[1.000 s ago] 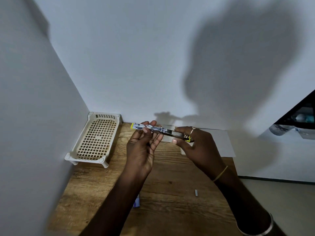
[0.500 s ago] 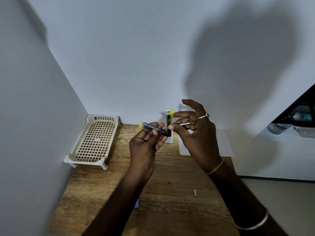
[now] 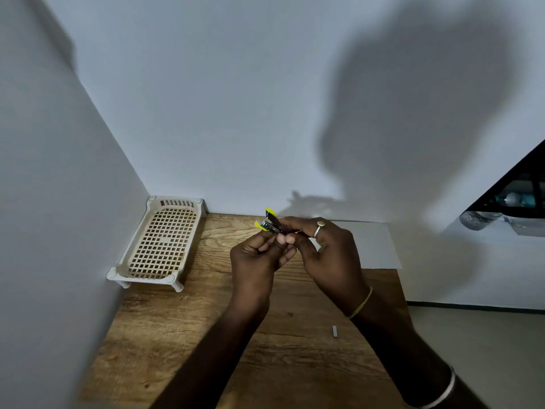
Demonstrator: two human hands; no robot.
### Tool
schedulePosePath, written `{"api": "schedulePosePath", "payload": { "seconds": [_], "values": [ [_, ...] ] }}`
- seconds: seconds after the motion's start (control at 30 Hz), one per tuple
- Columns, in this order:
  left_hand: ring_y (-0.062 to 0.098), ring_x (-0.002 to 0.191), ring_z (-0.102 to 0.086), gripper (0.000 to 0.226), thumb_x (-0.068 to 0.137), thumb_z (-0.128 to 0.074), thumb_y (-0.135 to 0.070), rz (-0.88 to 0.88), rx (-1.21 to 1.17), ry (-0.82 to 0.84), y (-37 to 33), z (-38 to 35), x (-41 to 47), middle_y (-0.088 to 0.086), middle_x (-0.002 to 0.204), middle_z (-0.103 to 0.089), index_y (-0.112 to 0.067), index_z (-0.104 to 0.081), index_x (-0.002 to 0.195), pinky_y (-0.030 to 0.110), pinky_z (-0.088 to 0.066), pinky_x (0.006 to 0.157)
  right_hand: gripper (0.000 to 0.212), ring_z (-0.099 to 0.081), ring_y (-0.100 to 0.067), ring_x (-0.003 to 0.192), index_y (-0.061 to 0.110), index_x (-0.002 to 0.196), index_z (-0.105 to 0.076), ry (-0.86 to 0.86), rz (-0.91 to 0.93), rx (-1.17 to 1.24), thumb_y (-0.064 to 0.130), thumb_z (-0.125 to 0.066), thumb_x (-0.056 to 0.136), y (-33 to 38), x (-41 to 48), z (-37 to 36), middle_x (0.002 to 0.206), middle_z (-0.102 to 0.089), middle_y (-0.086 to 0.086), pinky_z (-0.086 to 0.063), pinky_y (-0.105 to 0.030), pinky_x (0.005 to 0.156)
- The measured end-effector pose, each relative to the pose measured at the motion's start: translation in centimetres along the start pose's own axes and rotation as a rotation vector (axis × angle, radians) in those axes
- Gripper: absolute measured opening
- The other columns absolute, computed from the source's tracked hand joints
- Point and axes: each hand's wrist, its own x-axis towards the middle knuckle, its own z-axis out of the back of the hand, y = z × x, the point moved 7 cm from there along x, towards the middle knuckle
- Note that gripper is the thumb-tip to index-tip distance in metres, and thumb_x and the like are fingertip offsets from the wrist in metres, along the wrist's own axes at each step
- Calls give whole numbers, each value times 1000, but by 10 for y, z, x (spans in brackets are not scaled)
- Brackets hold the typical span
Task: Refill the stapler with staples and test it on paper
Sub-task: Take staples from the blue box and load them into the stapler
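A small metal stapler (image 3: 270, 223) with yellow-green tips is held above the wooden table (image 3: 206, 335), its two arms almost folded together. My left hand (image 3: 259, 256) grips its lower part from below. My right hand (image 3: 327, 255) pinches the rear of its top arm from the right. A short grey strip of staples (image 3: 334, 331) lies on the table near my right forearm. A sheet of white paper (image 3: 374, 246) lies flat at the back right, partly hidden by my right hand.
A beige perforated plastic tray (image 3: 160, 243) stands at the back left against the white walls. The table's right edge runs under my right forearm, with floor beyond it. A dark shelf with bottles (image 3: 501, 214) is at the far right.
The stapler was spread flat open, then its top arm stood upright, and now my right hand has swung that arm down close to the base. Both hands stay on the stapler.
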Motion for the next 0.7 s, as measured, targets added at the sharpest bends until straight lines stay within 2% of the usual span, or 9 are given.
{"api": "schedulePosePath", "payload": {
  "seconds": [0.13, 0.2, 0.33, 0.47, 0.57, 0.63, 0.7],
  "values": [
    [26, 91, -76, 11, 93, -67, -1, 39, 44, -3, 12, 5, -3, 18, 94, -78, 1, -77, 97, 32, -62, 77, 35, -71, -17, 99, 23, 121, -73, 68, 41, -41, 10, -71, 88, -7, -7, -4, 105, -76, 2, -57, -41, 85],
    [26, 92, -75, 11, 94, -68, -5, 88, 43, -3, 23, 8, -3, 19, 97, -78, 2, -76, 98, 33, -62, 77, 43, -70, -14, 100, 23, 126, -70, 112, 24, -52, 9, -76, 85, -19, -11, -7, 110, -75, 3, -57, -40, 87],
    [20, 86, -73, 26, 84, -76, -22, 244, -1, 25, 56, 14, -11, 14, 93, -76, 0, -73, 97, 32, -61, 79, 56, -70, -20, 101, 23, 131, -65, 174, 18, -154, 11, -81, 80, -49, -25, -13, 114, -74, -1, -57, -38, 87],
    [32, 108, -73, 37, 86, -76, -18, 363, -50, 71, 100, 26, -27, 21, 114, -75, -1, -70, 119, 41, -58, 94, 47, -67, -14, 98, 28, 133, -61, 275, 19, -232, 19, -72, 88, -78, -50, -35, 115, -73, 2, -55, -27, 85],
    [28, 98, -74, 33, 87, -77, -9, 383, 137, -33, 127, 52, -33, 16, 105, -78, -5, -70, 119, 41, -58, 87, 44, -69, -16, 93, 29, 130, -62, 351, -64, -271, 19, -71, 88, -110, -70, -51, 109, -74, 2, -50, -23, 79],
    [21, 90, -74, 33, 86, -78, -4, 336, 380, -87, 134, 72, -34, 10, 98, -80, -9, -70, 118, 40, -59, 82, 46, -70, -21, 99, 24, 130, -65, 397, -126, -304, 15, -70, 86, -132, -84, -60, 114, -75, -2, -51, -26, 84],
    [10, 90, -74, 37, 82, -82, -7, 272, 661, -66, 137, 85, -33, 1, 100, -79, -16, -72, 117, 32, -61, 84, 49, -68, -25, 107, 21, 132, -64, 451, -187, -328, 11, -68, 84, -152, -96, -68, 118, -73, -5, -53, -32, 92]
  ]
}}
